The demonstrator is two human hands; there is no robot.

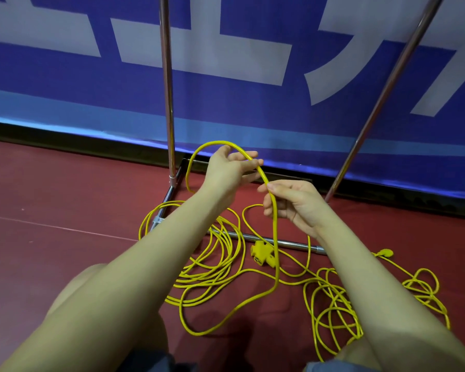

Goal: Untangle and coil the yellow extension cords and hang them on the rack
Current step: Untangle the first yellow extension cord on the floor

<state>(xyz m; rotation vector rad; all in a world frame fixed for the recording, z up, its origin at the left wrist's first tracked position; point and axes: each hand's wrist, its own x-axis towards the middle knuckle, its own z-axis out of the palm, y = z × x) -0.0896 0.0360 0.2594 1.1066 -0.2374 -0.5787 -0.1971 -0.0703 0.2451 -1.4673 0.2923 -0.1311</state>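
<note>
Yellow extension cords [215, 264] lie tangled in loose loops on the red floor. A raised strand arches from behind my left forearm over my left hand [232, 167], whose fingers curl round it. The strand then runs down through my right hand [290, 204], which pinches it between thumb and fingers, and drops to the floor loops. A yellow multi-outlet socket end [263, 255] rests on the floor by the rack's base bar. A yellow plug [384, 253] lies further right. The chrome rack's left upright [167, 76] and right upright [387, 89] rise just beyond my hands.
The rack's base bars [293, 242] run across the floor under the cords. A blue banner with white lettering [239, 63] forms a wall right behind the rack. A second tangle of yellow loops [333, 312] sits by my right knee.
</note>
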